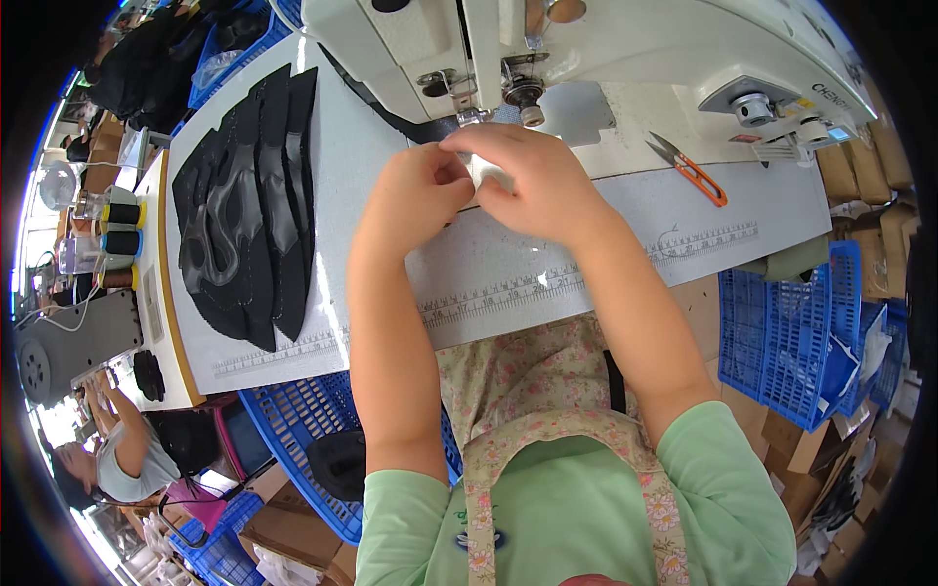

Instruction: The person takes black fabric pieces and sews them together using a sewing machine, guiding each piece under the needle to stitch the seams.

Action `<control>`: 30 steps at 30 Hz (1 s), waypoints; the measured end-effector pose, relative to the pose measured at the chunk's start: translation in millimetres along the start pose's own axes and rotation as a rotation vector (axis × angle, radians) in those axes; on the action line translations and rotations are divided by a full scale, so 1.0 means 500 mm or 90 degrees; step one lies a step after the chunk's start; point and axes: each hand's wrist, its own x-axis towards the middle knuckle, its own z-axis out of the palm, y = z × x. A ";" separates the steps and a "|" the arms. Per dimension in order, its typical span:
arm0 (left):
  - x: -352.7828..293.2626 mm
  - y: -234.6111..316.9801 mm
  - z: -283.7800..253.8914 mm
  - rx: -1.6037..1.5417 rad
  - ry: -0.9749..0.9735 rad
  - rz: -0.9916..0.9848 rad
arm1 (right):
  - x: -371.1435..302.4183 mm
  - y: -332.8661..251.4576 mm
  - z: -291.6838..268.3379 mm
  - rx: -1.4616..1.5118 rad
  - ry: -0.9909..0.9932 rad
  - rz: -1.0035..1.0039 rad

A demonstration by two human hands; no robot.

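Note:
Both hands are together just in front of the presser foot [476,116] of a white sewing machine [645,49]. My left hand [415,190] has its fingers curled and closed; what they pinch is hidden. My right hand [535,181] arches over toward it, index fingertip close to the left hand and thumb bent in. A small white patch shows between the hands, and I cannot tell whether it is held. Behind the left hand, a dark curved piece [391,115] runs toward the presser foot. Orange-handled thread snips [696,174] lie to the right of my right hand.
Stacked black shaped pieces [249,205] cover the table's left part. A ruler scale [508,291] runs along its front edge. Blue baskets stand below left [293,405] and at right [772,332]. Thread spools [121,242] and another person [127,459] are at far left.

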 end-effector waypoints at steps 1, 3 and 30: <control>0.001 -0.004 -0.003 -0.034 0.006 -0.003 | 0.001 -0.001 -0.006 -0.034 -0.049 0.022; 0.003 -0.006 -0.005 -0.069 0.010 -0.006 | 0.000 0.002 -0.013 -0.068 -0.098 0.044; 0.065 -0.020 0.065 0.018 0.293 -0.006 | 0.011 0.063 0.046 -0.312 0.093 0.132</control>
